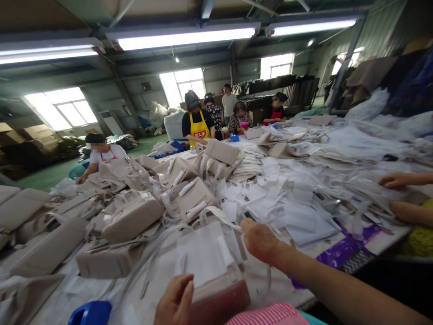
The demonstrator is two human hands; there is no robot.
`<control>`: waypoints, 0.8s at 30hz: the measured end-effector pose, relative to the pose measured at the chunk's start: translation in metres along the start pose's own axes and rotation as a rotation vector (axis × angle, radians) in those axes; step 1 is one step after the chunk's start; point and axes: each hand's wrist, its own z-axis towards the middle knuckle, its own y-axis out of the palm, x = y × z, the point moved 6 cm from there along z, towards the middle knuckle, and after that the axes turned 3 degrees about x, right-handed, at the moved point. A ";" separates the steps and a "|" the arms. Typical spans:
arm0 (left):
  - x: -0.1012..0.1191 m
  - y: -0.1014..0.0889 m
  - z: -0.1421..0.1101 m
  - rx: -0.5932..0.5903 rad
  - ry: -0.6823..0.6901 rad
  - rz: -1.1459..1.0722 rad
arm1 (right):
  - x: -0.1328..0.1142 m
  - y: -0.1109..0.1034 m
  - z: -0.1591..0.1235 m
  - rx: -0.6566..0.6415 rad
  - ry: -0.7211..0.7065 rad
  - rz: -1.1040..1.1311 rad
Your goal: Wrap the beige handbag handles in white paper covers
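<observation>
A beige handbag [196, 289] lies right in front of me, with white sheet and white-wrapped parts on its upper side. Its lower end is reddish-brown. My left hand [176, 300] is at the bag's near left edge, fingers curled and thumb pressed in; part of the grip is hidden. Beyond the bag's right side, my right hand [259, 239] is closed around the end of a pale strap [221, 215] that arches over from the bag. Close by on the left lies a blue plastic object [90, 312], cut off by the lower border.
Heaps of beige handbags [135, 216] cover the left side of the table. White sheets [297, 221] and wrapping spread to the right, near purple plastic [343, 248]. A co-worker's hands [394, 180] handle material at far right. Several other people are around the far side.
</observation>
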 end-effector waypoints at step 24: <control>0.047 0.009 0.059 -0.301 -0.366 -1.101 | -0.075 0.026 -0.062 -0.598 0.303 1.459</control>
